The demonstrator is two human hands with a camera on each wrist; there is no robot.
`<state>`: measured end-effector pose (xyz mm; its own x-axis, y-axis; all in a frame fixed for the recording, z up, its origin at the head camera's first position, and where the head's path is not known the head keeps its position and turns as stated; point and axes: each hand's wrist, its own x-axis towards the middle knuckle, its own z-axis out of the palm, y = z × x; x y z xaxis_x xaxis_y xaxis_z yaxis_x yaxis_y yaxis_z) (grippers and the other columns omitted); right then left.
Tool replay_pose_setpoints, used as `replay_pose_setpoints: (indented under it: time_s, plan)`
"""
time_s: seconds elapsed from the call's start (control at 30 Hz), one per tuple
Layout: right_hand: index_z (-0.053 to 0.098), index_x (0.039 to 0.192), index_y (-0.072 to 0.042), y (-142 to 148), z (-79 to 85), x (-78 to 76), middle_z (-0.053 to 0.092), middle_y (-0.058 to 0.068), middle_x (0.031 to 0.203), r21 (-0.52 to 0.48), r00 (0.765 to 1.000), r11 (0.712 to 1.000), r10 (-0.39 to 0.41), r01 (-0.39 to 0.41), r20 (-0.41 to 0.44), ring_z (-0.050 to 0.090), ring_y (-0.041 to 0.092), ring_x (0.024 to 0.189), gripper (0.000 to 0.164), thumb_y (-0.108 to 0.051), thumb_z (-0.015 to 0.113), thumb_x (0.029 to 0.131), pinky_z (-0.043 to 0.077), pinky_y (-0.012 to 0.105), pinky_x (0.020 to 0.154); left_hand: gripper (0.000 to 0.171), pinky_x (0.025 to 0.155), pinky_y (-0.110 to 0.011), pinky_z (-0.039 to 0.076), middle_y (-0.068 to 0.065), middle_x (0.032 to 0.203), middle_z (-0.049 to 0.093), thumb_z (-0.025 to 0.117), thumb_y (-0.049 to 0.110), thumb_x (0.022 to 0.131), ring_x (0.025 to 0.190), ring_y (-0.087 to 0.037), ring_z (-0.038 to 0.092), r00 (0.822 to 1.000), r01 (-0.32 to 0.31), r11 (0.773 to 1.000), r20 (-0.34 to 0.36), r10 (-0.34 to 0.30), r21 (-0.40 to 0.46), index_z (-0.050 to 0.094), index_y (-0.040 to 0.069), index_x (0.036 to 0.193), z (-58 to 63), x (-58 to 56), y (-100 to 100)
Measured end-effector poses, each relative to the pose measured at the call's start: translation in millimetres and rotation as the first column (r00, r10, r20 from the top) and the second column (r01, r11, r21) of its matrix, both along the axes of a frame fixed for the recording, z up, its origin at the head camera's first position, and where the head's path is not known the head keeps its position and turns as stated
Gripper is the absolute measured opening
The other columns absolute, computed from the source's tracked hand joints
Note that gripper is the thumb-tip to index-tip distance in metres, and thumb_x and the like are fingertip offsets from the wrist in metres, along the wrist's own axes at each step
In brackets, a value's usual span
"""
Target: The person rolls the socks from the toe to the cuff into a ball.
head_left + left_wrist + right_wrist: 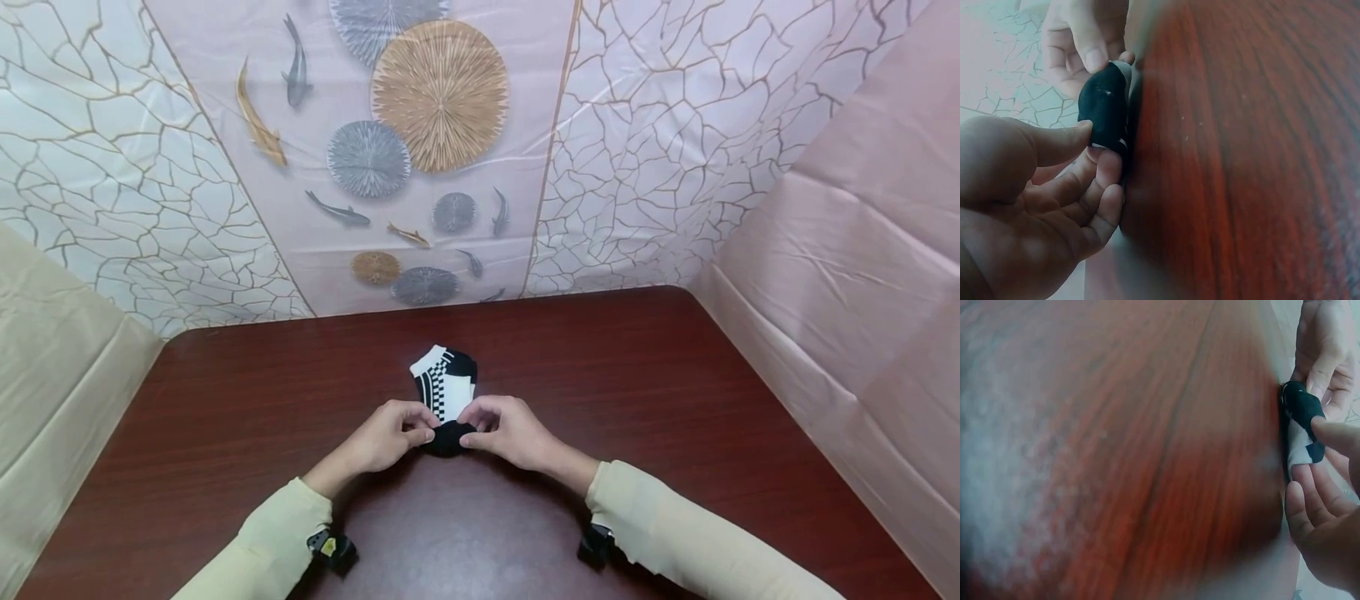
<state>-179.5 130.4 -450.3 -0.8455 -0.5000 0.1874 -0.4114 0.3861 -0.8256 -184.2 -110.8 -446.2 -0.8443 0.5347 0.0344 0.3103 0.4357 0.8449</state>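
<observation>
Black-and-white socks (456,396) with a checkered stripe lie near the middle of the table, seemingly one over another. Their black end (447,439) faces the person and is lifted or curled up a little. My left hand (386,437) pinches one side of that end between thumb and fingers. From the other side, my right hand (513,435) pinches it the same way. The left wrist view shows the black fabric (1105,106) bent over between both thumbs. A white patch beside the black part (1304,409) shows in the right wrist view. The fingers hide part of the fabric.
The dark red-brown wooden table (247,400) has a glossy top. Behind it hangs a patterned cloth (442,96), with plain cloth at both sides. A small black device (333,552) sits at the left wrist and another (596,546) at the right.
</observation>
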Motion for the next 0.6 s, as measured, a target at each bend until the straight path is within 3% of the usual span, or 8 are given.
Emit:
replay_pose_setpoints:
  time_s: [0.2,0.6]
  plan:
    - [0.076,0.093,-0.008,-2.3,-0.9,0.1,0.069,-0.005,0.077,0.046,0.999,0.998,-0.04,0.039,0.018,0.063,0.008,0.072,0.009,-0.002,0.077,0.086,0.053,0.026,0.068,0.009,0.068,-0.025,0.049,-0.004,0.079,0.069,0.069,-0.002,0.091,0.073,-0.014,0.062,1.0,0.002,1.0,0.016,-0.003,0.017,0.069,0.002,0.099,0.1,1.4,-0.3]
    - [0.078,0.092,-0.009,-6.0,0.7,-1.8,0.072,-0.007,0.08,0.115,0.998,0.992,-0.054,0.053,0.007,0.064,0.003,0.073,0.009,-0.003,0.077,0.086,0.052,0.023,0.068,0.015,0.069,-0.028,0.05,0.003,0.083,0.062,0.075,0.001,0.087,0.074,-0.012,0.059,0.997,0.03,1.0,-0.069,-0.03,-0.007,0.068,0.006,0.099,-0.1,5.0,0.6]
